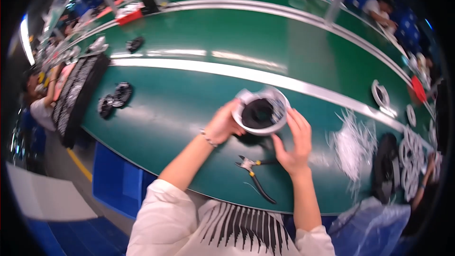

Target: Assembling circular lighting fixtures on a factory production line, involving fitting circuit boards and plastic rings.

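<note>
Between my two hands is a white round plastic housing (260,131), its open side tipped up, with a black round part (257,114) inside it. My left hand (223,122) is wrapped round the housing's left side. On the other side my right hand (296,143) grips the rim, fingers at the wall and thumb lower down. Motion blurs the housing slightly. Just below it on the green table lie side cutters (253,174) with black and yellow handles, jaws apart.
Right of my hands lies a heap of white cable ties (353,144), then a black part (386,168) and stacked white rings (411,161). At left are black parts (116,99) and a black crate (78,95) near a co-worker (40,99). A conveyor (213,33) runs beyond.
</note>
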`<action>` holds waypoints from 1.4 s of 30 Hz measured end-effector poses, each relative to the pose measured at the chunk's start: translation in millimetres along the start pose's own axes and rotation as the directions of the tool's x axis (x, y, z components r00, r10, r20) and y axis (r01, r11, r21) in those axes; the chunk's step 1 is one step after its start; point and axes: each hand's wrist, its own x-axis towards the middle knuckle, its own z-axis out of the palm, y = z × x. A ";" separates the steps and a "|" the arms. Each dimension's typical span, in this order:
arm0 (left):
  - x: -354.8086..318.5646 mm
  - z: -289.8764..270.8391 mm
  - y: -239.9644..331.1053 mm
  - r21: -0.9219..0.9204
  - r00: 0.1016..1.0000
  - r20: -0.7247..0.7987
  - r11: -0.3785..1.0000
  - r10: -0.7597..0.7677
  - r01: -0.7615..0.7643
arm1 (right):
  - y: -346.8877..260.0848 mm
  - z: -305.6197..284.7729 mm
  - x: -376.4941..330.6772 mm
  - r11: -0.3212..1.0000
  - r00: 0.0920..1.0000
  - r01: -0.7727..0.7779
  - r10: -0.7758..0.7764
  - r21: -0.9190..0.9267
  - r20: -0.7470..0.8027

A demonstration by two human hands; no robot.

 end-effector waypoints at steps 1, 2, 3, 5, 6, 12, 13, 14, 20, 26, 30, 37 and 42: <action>-2.2 3.2 3.5 0.084 0.993 -0.043 0.991 0.109 -0.105 | 2.1 1.5 -0.3 0.999 1.000 -0.022 0.023 0.025 -0.019; -4.4 10.6 9.9 0.126 0.983 -0.077 0.980 0.166 -0.155 | 6.0 1.9 -1.3 0.999 0.999 -0.051 0.051 0.019 0.000; -4.0 6.1 9.8 0.128 0.977 0.007 0.969 0.213 -0.212 | 6.8 2.2 -1.4 0.997 0.996 -0.077 0.077 0.010 0.038; -3.7 9.2 8.1 0.089 0.964 0.038 0.960 0.263 -0.266 | 7.7 6.2 -2.6 0.993 0.991 -0.111 0.108 0.035 0.079; -3.0 7.9 7.4 0.086 0.962 0.040 0.958 0.271 -0.274 | 7.1 8.7 -3.3 0.990 0.990 -0.126 0.121 0.063 0.079; -3.5 12.4 3.3 0.158 0.951 0.121 0.941 0.283 -0.300 | 3.8 9.3 -9.3 0.804 0.878 -0.468 0.470 0.368 0.090; -4.2 13.5 1.8 0.160 0.954 0.116 0.943 0.275 -0.291 | 3.9 8.6 -9.6 0.731 0.836 -0.525 0.539 0.436 0.103; -5.2 13.9 1.1 0.162 0.957 0.114 0.945 0.267 -0.283 | 3.5 10.1 -10.4 0.765 0.852 -0.502 0.518 0.404 0.078; 33.5 14.9 2.5 0.176 0.976 0.005 0.960 0.219 -0.217 | -1.8 22.2 -22.2 0.967 0.988 -0.096 0.121 0.236 -0.094; 123.7 44.0 39.8 0.367 0.981 -0.053 0.917 0.189 -0.157 | -2.9 37.6 -30.9 0.973 0.992 -0.083 0.061 0.215 0.109; 197.5 78.6 30.6 0.208 0.987 -0.144 0.977 0.073 -0.042 | 3.2 35.2 -33.4 0.981 0.989 -0.125 0.111 0.148 0.098; 205.9 84.0 55.7 0.508 0.947 -0.320 0.848 0.022 0.152 | 1.6 38.8 -31.2 0.980 0.980 -0.155 0.137 0.126 0.141; 192.6 -31.8 120.8 0.989 0.612 -0.118 0.150 0.782 -0.001 | -2.7 38.9 -26.7 0.974 0.929 -0.227 0.209 0.024 0.304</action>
